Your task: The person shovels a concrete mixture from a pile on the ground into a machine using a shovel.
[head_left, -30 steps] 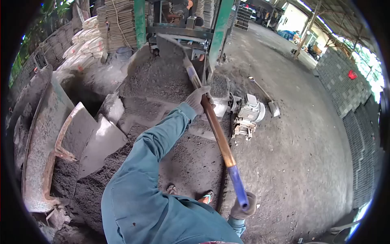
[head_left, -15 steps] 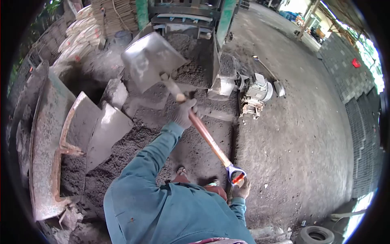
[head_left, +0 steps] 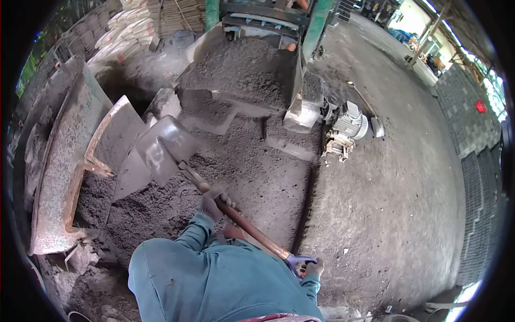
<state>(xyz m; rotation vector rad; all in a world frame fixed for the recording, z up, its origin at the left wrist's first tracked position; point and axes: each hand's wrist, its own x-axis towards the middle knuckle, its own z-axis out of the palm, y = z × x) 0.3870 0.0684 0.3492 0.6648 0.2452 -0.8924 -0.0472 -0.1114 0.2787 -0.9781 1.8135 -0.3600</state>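
A shovel (head_left: 247, 229) with a wide metal blade and a wooden shaft lies slantwise across my front. My left hand (head_left: 214, 205), gloved, is closed around the shaft below the blade. At the other end, my right hand (head_left: 314, 268) grips the purple D-shaped handle. The blade points to the upper left, above the heap of dark grey loose material (head_left: 161, 212), near a metal sheet (head_left: 131, 180). Whether the blade touches the heap I cannot tell. Beyond it, a metal hopper (head_left: 298, 80) holds more of the dark material.
A rusty curved metal drum wall (head_left: 64, 172) stands at the left. Right of the hopper sit an electric motor (head_left: 351, 121) and a long-handled tool (head_left: 370, 110) on the floor. Stacked grey blocks (head_left: 456, 107) line the right side; pale sacks (head_left: 126, 32) are piled at the back left.
The shovel blade has swung down and left, from in front of the hopper to over the heap. Both hands have come closer to my body, still gripping. More dark material shows in the hopper.
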